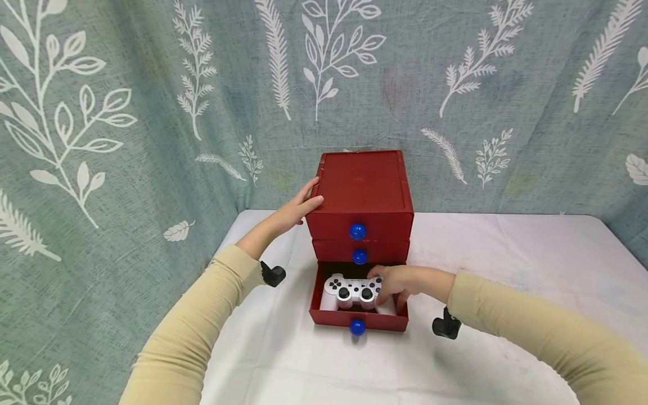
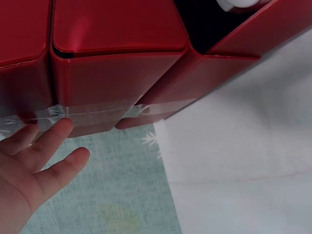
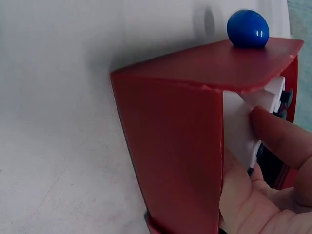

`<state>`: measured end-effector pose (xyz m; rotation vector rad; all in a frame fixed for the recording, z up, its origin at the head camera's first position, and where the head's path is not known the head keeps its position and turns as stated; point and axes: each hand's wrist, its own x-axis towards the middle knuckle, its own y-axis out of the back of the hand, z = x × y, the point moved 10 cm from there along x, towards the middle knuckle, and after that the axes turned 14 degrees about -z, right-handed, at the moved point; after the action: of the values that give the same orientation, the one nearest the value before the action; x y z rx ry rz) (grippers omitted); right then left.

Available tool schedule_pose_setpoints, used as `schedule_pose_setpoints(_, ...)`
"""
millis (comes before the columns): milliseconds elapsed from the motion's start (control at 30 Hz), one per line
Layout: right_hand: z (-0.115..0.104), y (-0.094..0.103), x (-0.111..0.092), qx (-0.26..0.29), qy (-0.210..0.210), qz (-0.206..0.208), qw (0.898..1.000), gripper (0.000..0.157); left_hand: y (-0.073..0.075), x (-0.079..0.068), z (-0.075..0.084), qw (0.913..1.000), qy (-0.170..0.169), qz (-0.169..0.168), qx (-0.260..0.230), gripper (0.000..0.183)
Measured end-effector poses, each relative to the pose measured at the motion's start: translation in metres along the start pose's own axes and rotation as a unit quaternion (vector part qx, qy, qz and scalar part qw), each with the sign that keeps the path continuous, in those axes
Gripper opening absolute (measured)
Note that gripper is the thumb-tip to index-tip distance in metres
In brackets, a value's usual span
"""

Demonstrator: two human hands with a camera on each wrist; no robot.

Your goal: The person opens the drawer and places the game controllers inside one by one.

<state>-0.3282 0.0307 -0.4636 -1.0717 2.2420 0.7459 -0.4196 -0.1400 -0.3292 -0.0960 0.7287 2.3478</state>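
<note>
A red three-drawer cabinet (image 1: 360, 183) with blue knobs stands on the table. Its bottom drawer (image 1: 379, 323) is pulled out and holds a white game controller (image 1: 356, 286), sticks upward. My right hand (image 1: 407, 279) reaches into the drawer and grips the controller's right-hand end. In the right wrist view, the thumb and fingers of that hand (image 3: 278, 195) are around the white grip (image 3: 238, 119), partly hidden by the drawer's side. My left hand (image 1: 292, 212) is at the cabinet's upper left edge, fingers spread; in the left wrist view its fingertips (image 2: 63, 124) touch the side.
The two upper drawers are closed, with blue knobs (image 1: 358, 231) on their fronts. A white cloth (image 1: 486, 337) covers the table. Behind and to the left hangs a green leaf-patterned curtain (image 1: 217, 84). Clear tape (image 2: 92, 109) runs along the cabinet's side.
</note>
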Motion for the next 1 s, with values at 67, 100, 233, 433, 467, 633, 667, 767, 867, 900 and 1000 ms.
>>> schedule_pose_setpoints(67,0.0014,-0.0002,0.0014,0.003,-0.003,-0.003,1.000,0.063,0.0000,0.0002,0.0000,1.0000,0.001,0.001,0.001,0.064)
schedule_pose_setpoints(100,0.0019,-0.0003,0.0019,0.004,-0.004,-0.005,1.000,0.063,0.0002,0.0004,-0.0001,1.0000,0.001,0.001,0.000,0.064)
schedule_pose_setpoints(233,0.0029,-0.0011,0.0027,0.004,-0.008,-0.012,1.000,0.061,0.0003,0.0003,0.0007,1.0000,-0.002,0.000,0.001,0.064)
schedule_pose_setpoints(433,0.0028,-0.0010,0.0025,0.001,-0.013,-0.016,1.000,0.060,0.0004,0.0003,0.0008,1.0000,-0.002,0.001,-0.001,0.064)
schedule_pose_setpoints(467,0.0027,-0.0009,0.0024,0.000,-0.014,-0.016,1.000,0.060,0.0006,0.0002,0.0007,1.0000,-0.001,0.002,-0.001,0.064)
schedule_pose_setpoints(633,0.0018,-0.0007,0.0016,-0.005,-0.012,-0.009,1.000,0.058,0.0007,0.0002,0.0011,1.0000,-0.002,0.003,-0.001,0.064)
schedule_pose_setpoints(667,0.0017,-0.0007,0.0015,-0.007,-0.012,-0.006,1.000,0.058,0.0007,0.0001,0.0011,1.0000,-0.001,0.003,-0.001,0.064)
schedule_pose_setpoints(767,0.0010,-0.0004,0.0001,-0.012,-0.012,0.002,1.000,0.057,0.0004,-0.0001,0.0016,1.0000,-0.004,0.002,-0.001,0.065)
schedule_pose_setpoints(867,0.0000,-0.0003,-0.0014,-0.018,-0.011,0.005,1.000,0.057,0.0006,-0.0003,0.0014,1.0000,-0.004,0.003,0.002,0.065)
schedule_pose_setpoints(900,-0.0006,0.0000,-0.0019,-0.018,-0.009,0.006,1.000,0.057,0.0008,-0.0003,0.0012,1.0000,-0.004,0.004,0.001,0.065)
schedule_pose_setpoints(1000,-0.0019,0.0009,-0.0044,-0.018,-0.002,0.005,1.000,0.056,0.0012,-0.0003,0.0006,1.0000,-0.004,0.005,0.001,0.064)
